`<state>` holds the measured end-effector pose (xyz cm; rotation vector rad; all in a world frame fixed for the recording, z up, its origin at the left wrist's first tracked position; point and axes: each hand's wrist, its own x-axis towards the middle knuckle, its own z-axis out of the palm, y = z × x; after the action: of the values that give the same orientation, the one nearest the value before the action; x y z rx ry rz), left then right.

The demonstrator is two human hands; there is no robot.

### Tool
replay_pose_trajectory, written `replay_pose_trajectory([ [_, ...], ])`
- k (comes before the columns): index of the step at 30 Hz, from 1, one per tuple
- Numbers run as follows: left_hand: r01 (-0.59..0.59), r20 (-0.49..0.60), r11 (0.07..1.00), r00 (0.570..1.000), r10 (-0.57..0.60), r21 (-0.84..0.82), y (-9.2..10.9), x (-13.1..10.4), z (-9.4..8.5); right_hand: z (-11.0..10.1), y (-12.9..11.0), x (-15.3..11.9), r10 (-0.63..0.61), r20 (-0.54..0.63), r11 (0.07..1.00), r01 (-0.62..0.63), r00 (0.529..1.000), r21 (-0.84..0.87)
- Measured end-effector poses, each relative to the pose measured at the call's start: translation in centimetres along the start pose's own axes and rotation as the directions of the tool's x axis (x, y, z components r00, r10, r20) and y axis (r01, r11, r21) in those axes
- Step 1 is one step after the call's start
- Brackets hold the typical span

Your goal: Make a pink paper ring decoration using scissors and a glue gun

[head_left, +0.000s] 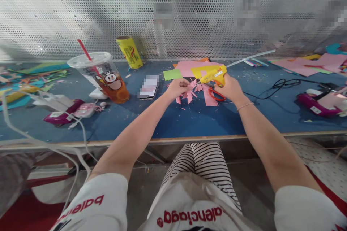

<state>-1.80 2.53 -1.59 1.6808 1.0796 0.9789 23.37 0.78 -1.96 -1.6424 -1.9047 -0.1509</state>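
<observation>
A yellow hot glue gun (214,75) is gripped in my right hand (229,86), its nozzle pointing left and a long clear glue stick (251,57) jutting out of its back. My left hand (179,88) pinches a pink cut-paper piece (191,86) close to the nozzle; whether nozzle and paper touch, I cannot tell. Pink scraps lie just under the fingers. Red-handled scissors (217,94) rest below the glue gun, partly over a pink paper strip (209,97). Behind the hands, pink, yellow and green paper sheets (187,66) overlap on the table.
On the blue table (189,124), a plastic drink cup (108,79) with a red straw, a phone (149,87) and a yellow can (130,52) stand to the left. Purple power strips (63,112) with cables sit at both sides. A perforated metal screen (108,14) rises behind.
</observation>
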Motion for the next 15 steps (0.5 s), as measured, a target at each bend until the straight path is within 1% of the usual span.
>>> replay_pose_trajectory([
  [6, -0.005, 0.021, 1.000, 1.000, 0.005, -0.031, 0.17, -0.12, 0.10, -0.25, -0.08, 0.06, 0.021, 0.005, 0.999, -0.021, 1.000, -0.023],
  [15, -0.019, 0.013, 0.999, 1.000, 0.020, -0.038, 0.68, -0.32, 0.10, -0.44, -0.21, 0.02, 0.027, 0.001, 0.999, -0.027, 1.000, 0.036],
])
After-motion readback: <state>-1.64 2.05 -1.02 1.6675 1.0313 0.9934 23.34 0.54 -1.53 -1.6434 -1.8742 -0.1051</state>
